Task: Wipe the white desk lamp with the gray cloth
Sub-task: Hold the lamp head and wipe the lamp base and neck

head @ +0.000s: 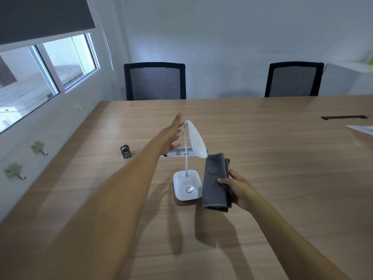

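Observation:
The white desk lamp (187, 185) stands upright on the wooden table (282, 168), its thin neck curving up to a long head that tilts down to the right. A pink ring marks its square base. My left hand (172, 136) is stretched out beside the top of the neck, fingers spread, holding nothing. Whether it touches the lamp I cannot tell. My right hand (237, 187) grips the folded gray cloth (216, 180), which hangs just right of the base and below the lamp head.
A metal cable tray (177, 152) is set in the table behind the lamp. A small gray metal piece (125, 151) stands to its left. Two black mesh chairs (155, 80) line the far edge. A white wall with hooks runs along the left.

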`<move>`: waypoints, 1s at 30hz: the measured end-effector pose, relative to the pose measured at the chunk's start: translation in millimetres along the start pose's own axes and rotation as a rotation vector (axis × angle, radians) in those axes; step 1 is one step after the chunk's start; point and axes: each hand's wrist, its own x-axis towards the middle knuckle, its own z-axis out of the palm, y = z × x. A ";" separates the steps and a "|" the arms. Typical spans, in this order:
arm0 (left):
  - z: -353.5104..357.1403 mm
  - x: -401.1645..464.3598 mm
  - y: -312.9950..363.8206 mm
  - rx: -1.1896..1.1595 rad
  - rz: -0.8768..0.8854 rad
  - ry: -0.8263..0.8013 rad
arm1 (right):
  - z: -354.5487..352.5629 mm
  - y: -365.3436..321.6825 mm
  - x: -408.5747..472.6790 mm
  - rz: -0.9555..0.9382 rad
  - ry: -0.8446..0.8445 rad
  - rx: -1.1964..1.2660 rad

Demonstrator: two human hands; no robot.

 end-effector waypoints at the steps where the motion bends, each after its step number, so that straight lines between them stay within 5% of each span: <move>1: 1.2 2.0 0.8 0.009 0.000 -0.003 | 0.7 -3.7 -1.1 -0.016 0.001 -0.014; 9: -0.8 16.2 1.8 0.002 -0.006 0.012 | 16.9 -81.2 -17.7 -0.379 0.141 -0.031; 16: -5.0 23.1 -0.7 0.015 -0.021 -0.005 | 47.5 -150.1 -31.2 -0.901 0.147 -0.527; 22: -5.8 24.7 -2.2 -0.038 -0.009 -0.086 | 40.8 -135.2 -25.5 -0.977 -0.026 -0.942; 30: -5.1 20.6 -0.6 0.034 -0.014 -0.003 | -14.5 -107.3 -43.2 -0.896 -0.112 -0.846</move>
